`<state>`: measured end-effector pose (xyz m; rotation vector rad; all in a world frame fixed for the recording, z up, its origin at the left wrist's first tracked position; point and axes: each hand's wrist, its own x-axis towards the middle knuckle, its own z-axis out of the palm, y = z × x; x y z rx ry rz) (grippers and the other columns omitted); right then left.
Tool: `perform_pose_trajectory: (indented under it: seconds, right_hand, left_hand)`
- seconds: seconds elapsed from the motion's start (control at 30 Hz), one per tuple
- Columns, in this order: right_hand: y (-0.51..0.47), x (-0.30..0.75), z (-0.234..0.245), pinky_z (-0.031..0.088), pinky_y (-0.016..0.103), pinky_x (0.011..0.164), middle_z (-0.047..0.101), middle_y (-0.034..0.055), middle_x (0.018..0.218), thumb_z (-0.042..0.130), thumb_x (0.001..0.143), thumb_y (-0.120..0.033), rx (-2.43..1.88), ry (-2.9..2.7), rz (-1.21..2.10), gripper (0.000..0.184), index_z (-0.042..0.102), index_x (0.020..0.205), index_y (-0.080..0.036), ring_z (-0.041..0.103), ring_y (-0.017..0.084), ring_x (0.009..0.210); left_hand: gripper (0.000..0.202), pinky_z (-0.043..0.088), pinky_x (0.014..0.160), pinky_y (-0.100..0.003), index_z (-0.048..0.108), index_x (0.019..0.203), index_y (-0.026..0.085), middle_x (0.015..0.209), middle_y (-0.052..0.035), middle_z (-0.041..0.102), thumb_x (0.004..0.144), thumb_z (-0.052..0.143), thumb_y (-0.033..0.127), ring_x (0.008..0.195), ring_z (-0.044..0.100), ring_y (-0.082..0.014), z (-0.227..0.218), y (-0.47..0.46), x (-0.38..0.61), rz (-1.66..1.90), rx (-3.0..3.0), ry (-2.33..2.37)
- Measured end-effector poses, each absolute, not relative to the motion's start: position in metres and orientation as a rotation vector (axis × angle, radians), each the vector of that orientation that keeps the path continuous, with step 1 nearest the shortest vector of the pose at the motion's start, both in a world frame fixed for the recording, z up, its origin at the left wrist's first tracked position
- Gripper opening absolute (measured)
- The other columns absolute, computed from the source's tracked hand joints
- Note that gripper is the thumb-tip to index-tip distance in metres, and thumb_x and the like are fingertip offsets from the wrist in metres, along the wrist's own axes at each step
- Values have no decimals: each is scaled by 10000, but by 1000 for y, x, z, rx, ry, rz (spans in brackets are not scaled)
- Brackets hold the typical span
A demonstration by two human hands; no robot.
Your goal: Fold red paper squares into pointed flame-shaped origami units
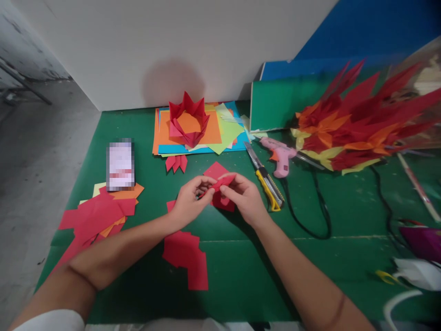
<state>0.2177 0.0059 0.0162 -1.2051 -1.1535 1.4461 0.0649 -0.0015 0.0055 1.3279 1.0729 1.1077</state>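
Between my fingertips is a small folded piece of red paper (224, 182). My left hand (193, 198) pinches its left end, and my right hand (246, 195) grips the right end. Just beneath the hands, red paper squares (216, 169) lie on the green table (138, 257). Nearer to me is a loose spread of red paper pieces (188, 253). Beyond my hands sits a small folded red paper piece with several points (176, 163). A ring of folded red paper (189, 120) stands on a stack of coloured paper sheets (214, 131).
At left are a phone (120, 165) and a heap of red and orange paper (99, 214). To the right lie a yellow utility knife (264, 177) and a pink glue gun (281, 155) with a black cord. A large red, orange and yellow paper construction (354, 119) stands at back right.
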Motion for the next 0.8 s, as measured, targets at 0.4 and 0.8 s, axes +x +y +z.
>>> perform_pose_trajectory:
  seconds: [0.4,0.8]
  right_hand:
    - [6,220,13,485,257,556,616,-12,707,698,695,-369,-1212,-1132,1437,219,594,799,-207,555,113,565]
    - [8,222,16,457,232,533,599,-14,741,681,711,-315,-1229,-1301,1259,156,589,783,-212,539,103,581]
  left_hand:
    - [192,515,637,-219,667,860,164,813,-37,691,767,689,330,705,627,-116,4,0,61,1098,1231,1081]
    - [196,528,643,-233,709,856,173,830,-44,702,748,711,337,711,636,-129,6,0,61,1091,1256,1121]
